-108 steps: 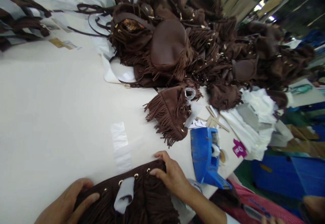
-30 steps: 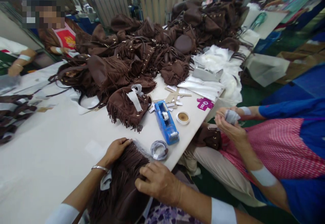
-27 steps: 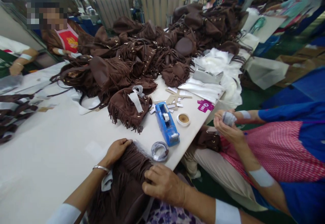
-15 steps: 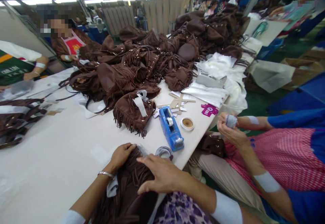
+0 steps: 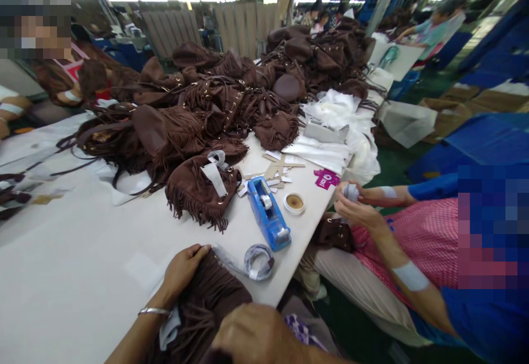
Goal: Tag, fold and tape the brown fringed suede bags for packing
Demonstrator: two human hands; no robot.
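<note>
A dark brown fringed bag [image 5: 215, 292] lies at the table's near edge, partly hidden by my hands. My left hand [image 5: 184, 273] is closed on the bag's upper edge, thumb and fingers together. Low in the view, my right hand [image 5: 252, 331] is curled over the bag's near part; its fingertips are mostly hidden against brown material. A coiled strap in greyish wrapping [image 5: 259, 262] rests just beyond the bag, with a wrapped length running back to the bag's top corner. Pale wrapping [image 5: 169, 328] shows beside my left wrist.
A blue tape dispenser [image 5: 268, 215] and a small round tub [image 5: 295, 203] stand past the coil. Another fringed bag [image 5: 202, 190] lies before a large pile of brown bags [image 5: 231, 94]. White wrapping [image 5: 334, 116] is heaped right. A co-worker's hands [image 5: 357, 204] hold a grey-wrapped bundle.
My right hand has come down and nearer, from open fingers above the bag to curled over it. My left hand keeps its grip. The camera view has turned slightly right.
</note>
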